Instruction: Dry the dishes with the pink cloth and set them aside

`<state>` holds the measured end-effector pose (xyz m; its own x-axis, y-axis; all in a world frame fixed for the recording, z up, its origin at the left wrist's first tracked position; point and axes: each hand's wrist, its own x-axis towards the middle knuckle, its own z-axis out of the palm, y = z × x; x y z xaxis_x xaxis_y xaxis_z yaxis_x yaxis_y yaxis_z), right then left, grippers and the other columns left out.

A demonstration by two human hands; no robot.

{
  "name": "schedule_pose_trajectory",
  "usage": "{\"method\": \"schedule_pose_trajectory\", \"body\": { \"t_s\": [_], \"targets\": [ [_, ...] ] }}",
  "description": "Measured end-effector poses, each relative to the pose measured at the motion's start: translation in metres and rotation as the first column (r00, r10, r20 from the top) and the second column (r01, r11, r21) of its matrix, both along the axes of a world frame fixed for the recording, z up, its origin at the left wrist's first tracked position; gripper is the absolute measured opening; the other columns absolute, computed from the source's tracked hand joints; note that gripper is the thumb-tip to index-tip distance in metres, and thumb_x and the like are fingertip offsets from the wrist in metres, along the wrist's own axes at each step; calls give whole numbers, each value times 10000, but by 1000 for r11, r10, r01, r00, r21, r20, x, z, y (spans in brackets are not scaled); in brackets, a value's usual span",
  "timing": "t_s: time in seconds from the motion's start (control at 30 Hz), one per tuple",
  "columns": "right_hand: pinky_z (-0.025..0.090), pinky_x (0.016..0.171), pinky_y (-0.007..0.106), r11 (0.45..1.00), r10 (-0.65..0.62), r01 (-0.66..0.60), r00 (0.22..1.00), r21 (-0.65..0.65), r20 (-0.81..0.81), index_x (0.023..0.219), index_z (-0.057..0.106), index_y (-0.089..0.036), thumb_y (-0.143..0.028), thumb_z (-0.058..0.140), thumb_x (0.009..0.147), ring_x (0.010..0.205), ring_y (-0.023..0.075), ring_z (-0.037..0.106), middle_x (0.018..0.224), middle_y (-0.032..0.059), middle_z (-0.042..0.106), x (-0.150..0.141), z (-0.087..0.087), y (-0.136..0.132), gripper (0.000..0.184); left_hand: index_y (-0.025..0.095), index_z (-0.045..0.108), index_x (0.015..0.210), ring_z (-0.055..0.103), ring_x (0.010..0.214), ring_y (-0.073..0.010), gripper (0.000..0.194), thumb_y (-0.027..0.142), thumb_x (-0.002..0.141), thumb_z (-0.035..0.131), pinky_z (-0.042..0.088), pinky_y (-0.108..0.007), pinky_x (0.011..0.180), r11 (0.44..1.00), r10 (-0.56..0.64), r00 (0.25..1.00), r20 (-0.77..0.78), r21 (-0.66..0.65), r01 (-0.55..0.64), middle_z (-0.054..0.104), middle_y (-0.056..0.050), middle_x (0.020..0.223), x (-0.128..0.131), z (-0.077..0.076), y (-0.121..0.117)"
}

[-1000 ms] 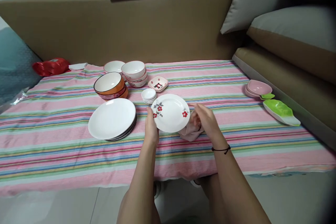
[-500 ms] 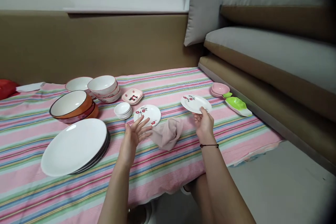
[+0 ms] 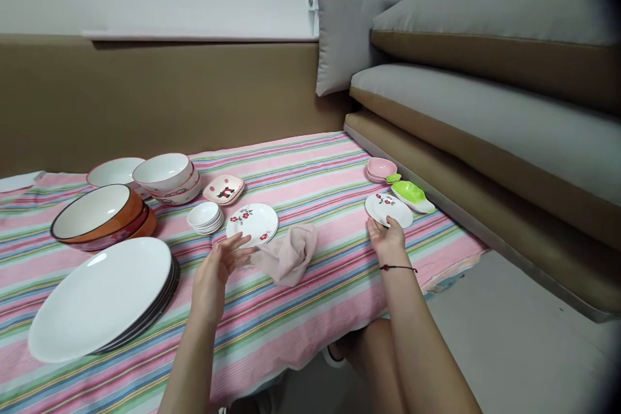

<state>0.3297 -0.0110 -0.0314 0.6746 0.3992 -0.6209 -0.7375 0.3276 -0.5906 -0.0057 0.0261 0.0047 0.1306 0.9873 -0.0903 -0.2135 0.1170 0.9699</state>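
My right hand (image 3: 389,239) grips the near edge of a small white plate (image 3: 385,208) with red flowers, thumb on top. That plate is beside a green leaf-shaped dish (image 3: 411,196) and a pair of pink bowls (image 3: 381,168). My left hand (image 3: 219,268) is empty, fingers apart, near a small stack of similar flowered plates (image 3: 257,220). A crumpled pale pink cloth (image 3: 290,255) lies just right of those plates, on the striped cloth.
Large white oval plates (image 3: 104,294) are stacked at the left. Behind them stand orange bowls (image 3: 99,213), white bowls (image 3: 165,174), small white dishes (image 3: 204,215) and square pink dishes (image 3: 224,189). Stacked grey-brown cushions (image 3: 466,103) border the right side.
My right hand has carried the flowered plate rightward and lower, close to the green dish. My left hand stays empty near the plate stack. The whole view has shifted.
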Motion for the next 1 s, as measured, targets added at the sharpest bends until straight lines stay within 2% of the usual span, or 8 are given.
{"method": "schedule_pose_trajectory", "body": {
  "t_s": [0.37,0.5,0.6,0.7,0.77,0.87,0.93,1.0],
  "targets": [
    [556,655,208,990,137,-136,989,25,-56,900,467,-188,-214,417,854,843,119,641,969,67,600,-7,5,-2,73,109,634,1070,670,840,-221,508,530,804,532,500,-348,786,999,45,999,-22,30,-45,690,-135,1069,3,-9,8],
    [563,712,280,968,248,-245,966,55,-70,882,489,-185,-232,437,846,899,164,649,1017,92,628,-27,10,0,79,152,655,1011,654,830,-208,423,507,822,525,498,-334,744,984,92,968,-235,173,-51,700,-98,1023,3,-17,7],
    [545,780,345,856,510,-513,859,67,57,890,553,-187,-258,520,795,940,202,647,1076,90,649,-63,13,3,123,188,677,947,620,857,-215,305,442,819,567,467,-345,774,903,140,792,-594,405,144,703,-72,984,8,-21,4],
    [499,843,353,708,669,-693,597,-136,443,912,617,-182,-372,608,730,984,225,619,1063,85,662,-101,12,10,263,192,666,962,571,926,-231,264,403,837,569,413,-372,848,767,206,602,-772,509,391,696,-66,969,16,-21,-2],
    [457,900,383,696,656,-627,354,-351,667,919,633,-170,-409,619,702,1007,243,593,1039,87,662,-118,9,16,323,198,649,991,548,950,-233,284,425,841,567,389,-375,851,728,213,537,-816,499,470,685,-62,985,22,-20,-7],
    [400,968,419,757,590,-373,38,-536,806,958,629,-154,-361,566,726,1053,257,555,1058,105,643,-119,2,26,318,206,635,942,526,958,-242,319,491,803,597,346,-391,836,717,217,436,-874,445,537,671,-56,969,33,-21,-14],
    [345,1029,438,820,541,-198,-37,-537,840,1018,610,-131,-319,546,733,1149,276,502,1163,145,596,-103,-4,29,348,200,623,863,520,944,-244,276,467,792,617,322,-394,825,707,224,366,-903,409,577,662,-55,930,41,-24,-18],
    [226,1104,479,853,513,57,94,-519,853,1138,550,-96,-314,590,700,1313,319,341,1351,206,451,-76,-11,27,491,192,606,792,522,916,-231,184,375,813,603,310,-382,809,691,229,329,-916,391,608,649,-52,884,46,-27,-19]
  ]
}}
